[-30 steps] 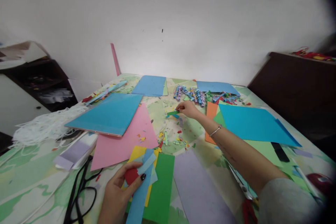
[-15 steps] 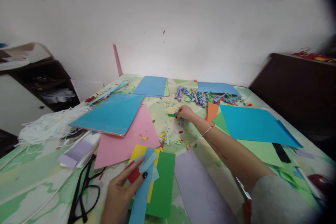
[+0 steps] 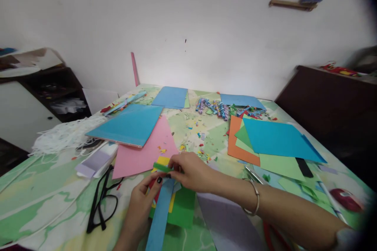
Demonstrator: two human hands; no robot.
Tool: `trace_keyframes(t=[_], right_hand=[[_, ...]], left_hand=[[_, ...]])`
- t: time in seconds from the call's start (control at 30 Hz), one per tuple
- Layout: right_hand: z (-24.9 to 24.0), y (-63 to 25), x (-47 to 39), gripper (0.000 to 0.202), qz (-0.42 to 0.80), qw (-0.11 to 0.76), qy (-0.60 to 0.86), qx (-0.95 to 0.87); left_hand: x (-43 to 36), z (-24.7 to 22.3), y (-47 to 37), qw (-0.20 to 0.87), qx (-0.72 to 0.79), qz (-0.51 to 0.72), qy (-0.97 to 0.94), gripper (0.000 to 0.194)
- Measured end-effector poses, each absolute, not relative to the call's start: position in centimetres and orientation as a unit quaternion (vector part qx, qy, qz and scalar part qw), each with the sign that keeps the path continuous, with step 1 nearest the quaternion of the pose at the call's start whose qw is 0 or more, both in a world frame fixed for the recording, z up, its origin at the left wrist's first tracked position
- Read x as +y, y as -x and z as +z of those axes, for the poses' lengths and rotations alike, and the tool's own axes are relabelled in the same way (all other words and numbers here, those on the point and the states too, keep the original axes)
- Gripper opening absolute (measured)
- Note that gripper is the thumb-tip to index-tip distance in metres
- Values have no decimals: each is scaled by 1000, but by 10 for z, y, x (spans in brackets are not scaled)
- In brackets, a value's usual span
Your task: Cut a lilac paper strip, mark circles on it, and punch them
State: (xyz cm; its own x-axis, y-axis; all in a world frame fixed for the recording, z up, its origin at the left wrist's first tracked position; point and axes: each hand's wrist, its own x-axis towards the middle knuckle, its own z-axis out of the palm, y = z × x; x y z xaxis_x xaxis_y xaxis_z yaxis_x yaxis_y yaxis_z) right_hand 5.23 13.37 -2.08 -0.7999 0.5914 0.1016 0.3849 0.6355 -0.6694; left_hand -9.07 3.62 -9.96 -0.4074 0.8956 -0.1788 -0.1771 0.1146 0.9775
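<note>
“One patterned tablecloth point(image 3: 38, 208) stretches back to a pale wall point(image 3: 159, 19). What lies across it?”

“Colored paper, mostly. A bright blue sheet point(image 3: 277, 139) rests at right; at left, a glossy blue sheet point(image 3: 126, 125) overlaps a pink sheet point(image 3: 144, 160). A purple sheet point(image 3: 232, 223) and a green sheet point(image 3: 186, 208) lie near.”

“And the two hands?”

“They meet above the near paper. The left hand point(image 3: 138, 204) has its thumb closed against its fingers on a long light-blue strip point(image 3: 160, 211), which trails toward the near side. The right hand point(image 3: 193, 172) pinches a short green strip point(image 3: 161, 167) between thumb and fingertips, just above the blue one.”

“How is such a hold best managed?”

“Lightly, by the look of it. A flat left thumb should steady the blue strip against twisting. The right pinch is best close to the green strip's end, firm enough to steer, soft enough not to crease. Crowded fingertips hide the paper's edges, so parting them a little would bring those into sight.”

“Anything smaller to watch?”

“Paper scraps point(image 3: 182, 147) lie scattered just beyond the fingers. One caught under a strip could leave it uneven.”
</note>
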Motion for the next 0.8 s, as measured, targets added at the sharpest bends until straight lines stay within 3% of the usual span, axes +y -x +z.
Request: trace_keyframes(t=[0.13, 0.27, 0.43, 0.5, 0.63, 0.8], right_hand=[[-17, -66, 123, 16, 296, 177, 261, -902], [-23, -97, 125, 34, 385, 251, 416, -785], [-32, -130, 105, 57, 674, 219, 426, -563], [-32, -139, 98, 59, 746, 249, 403, -468], [-32, -165, 107, 54, 670, 379, 465, -438], [-36, -233, 151, 43, 579, 460, 529, -416]], left_hand=[[36, -100, 86, 464, 558, 631, -274, 47], [38, -92, 82, 465, 555, 636, -268, 51], [56, -72, 62, 426, 563, 621, -341, 67], [70, -64, 46, 430, 554, 586, -406, 66], [102, -53, 7, 446, 540, 537, -470, 68], [113, -48, -13, 441, 537, 464, -549, 73]])
